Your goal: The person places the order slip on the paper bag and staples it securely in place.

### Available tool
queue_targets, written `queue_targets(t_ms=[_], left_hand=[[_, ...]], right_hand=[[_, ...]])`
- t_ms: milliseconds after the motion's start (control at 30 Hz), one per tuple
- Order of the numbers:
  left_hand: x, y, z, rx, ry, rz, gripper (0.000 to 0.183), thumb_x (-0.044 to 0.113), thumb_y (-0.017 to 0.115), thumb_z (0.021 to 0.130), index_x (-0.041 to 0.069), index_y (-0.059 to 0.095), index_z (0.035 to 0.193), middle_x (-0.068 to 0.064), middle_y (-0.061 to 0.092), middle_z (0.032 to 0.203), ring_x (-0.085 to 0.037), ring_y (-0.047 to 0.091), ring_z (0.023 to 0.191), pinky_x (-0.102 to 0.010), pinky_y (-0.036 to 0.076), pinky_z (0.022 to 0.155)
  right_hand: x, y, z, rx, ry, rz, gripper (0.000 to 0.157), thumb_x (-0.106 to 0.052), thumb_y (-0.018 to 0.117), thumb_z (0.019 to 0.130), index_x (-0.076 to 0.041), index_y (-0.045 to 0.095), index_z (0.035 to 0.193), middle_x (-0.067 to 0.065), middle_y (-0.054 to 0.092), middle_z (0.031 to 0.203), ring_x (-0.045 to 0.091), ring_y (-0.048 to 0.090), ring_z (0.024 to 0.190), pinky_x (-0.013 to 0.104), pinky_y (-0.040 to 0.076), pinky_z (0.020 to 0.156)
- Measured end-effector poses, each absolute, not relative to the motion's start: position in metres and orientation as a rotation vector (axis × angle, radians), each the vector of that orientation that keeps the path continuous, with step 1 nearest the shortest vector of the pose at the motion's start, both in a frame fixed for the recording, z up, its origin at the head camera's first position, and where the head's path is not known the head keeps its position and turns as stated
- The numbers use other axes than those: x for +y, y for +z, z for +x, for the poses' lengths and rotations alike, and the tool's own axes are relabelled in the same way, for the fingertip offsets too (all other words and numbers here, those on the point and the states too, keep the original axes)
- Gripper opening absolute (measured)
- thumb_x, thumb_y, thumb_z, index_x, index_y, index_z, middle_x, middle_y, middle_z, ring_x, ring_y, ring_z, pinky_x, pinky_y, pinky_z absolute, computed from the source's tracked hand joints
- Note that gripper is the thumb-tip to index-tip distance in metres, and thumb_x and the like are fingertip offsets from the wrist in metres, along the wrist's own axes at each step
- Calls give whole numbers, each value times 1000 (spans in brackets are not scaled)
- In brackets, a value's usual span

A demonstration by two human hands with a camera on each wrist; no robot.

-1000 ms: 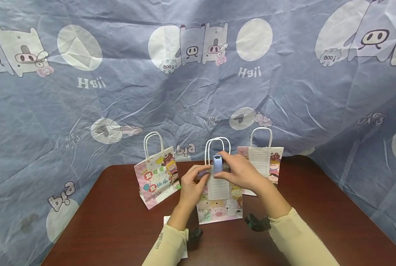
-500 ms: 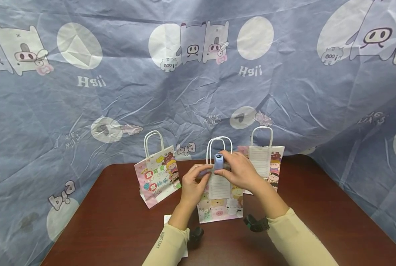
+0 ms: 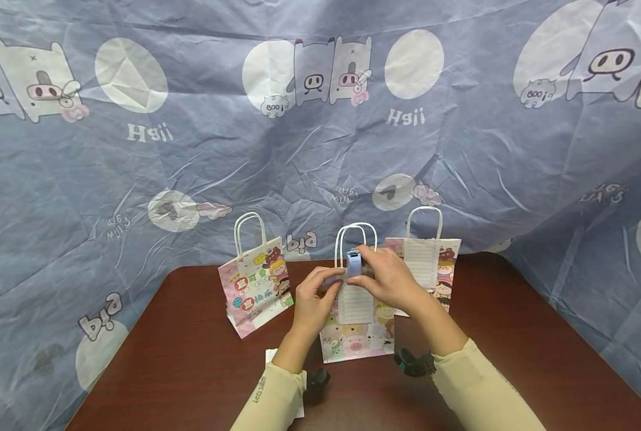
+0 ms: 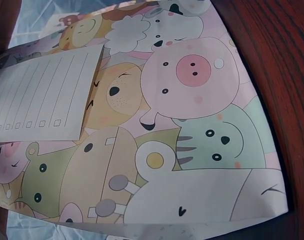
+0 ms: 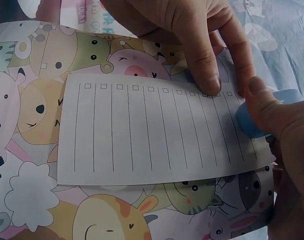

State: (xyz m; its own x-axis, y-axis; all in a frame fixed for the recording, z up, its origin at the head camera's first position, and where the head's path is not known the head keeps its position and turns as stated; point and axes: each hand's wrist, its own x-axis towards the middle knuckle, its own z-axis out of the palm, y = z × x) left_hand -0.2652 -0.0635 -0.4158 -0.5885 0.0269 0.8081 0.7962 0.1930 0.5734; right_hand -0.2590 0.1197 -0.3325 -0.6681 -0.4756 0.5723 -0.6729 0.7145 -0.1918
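Observation:
A small light-blue stapler [image 3: 354, 263] is gripped between the thumb and fingers of my right hand [image 3: 389, 276]. It sits upright over the top edge of the middle paper bag [image 3: 355, 345], which has animal faces and white handles. My left hand [image 3: 312, 299] pinches that top edge and a lined note sheet [image 3: 356, 306] just left of the stapler. In the right wrist view, the stapler [image 5: 248, 119] overlaps the upper end of the sheet [image 5: 137, 135]. The left wrist view shows the bag's printed front [image 4: 192, 80] and the sheet's lower end [image 4: 39, 95].
Behind to the left stands another printed gift bag [image 3: 255, 293]. At the back right is a third bag [image 3: 448, 251] with a lined sheet [image 3: 420, 263] on its front. A white paper [image 3: 270, 355] lies partly under the left forearm on the brown table [image 3: 191, 359].

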Motion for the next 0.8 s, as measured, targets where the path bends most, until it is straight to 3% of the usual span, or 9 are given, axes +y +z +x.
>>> queue_targets(t_ms=[233,467,800], left_hand=[[-62,-415,-265,-1808,-1455,-747,26,-8,71,85,6,74,107,-11,72,102,-26,70,89,-36,61,67],[-61,-404,-255,-1816,-1435,-744,24,-14,69,84,-2,72,105,-17,71,99,-28,69,86,-34,60,66],[-61,-392,-242,-1796,-1422,-755,23,-13,69,84,-3,72,104,-17,70,98,-29,69,86,-32,60,64]], right_hand=[[121,-332,-260,-2421,552,893,43,-32,81,79,-11,60,111,-1,64,80,22,59,79,42,46,74],[123,-329,-261,-2462,572,919,43,-33,81,80,-12,58,109,-4,62,77,15,53,73,35,42,67],[124,-325,-260,-2511,621,959,47,-37,83,79,-12,57,109,-5,61,78,11,53,70,30,43,65]])
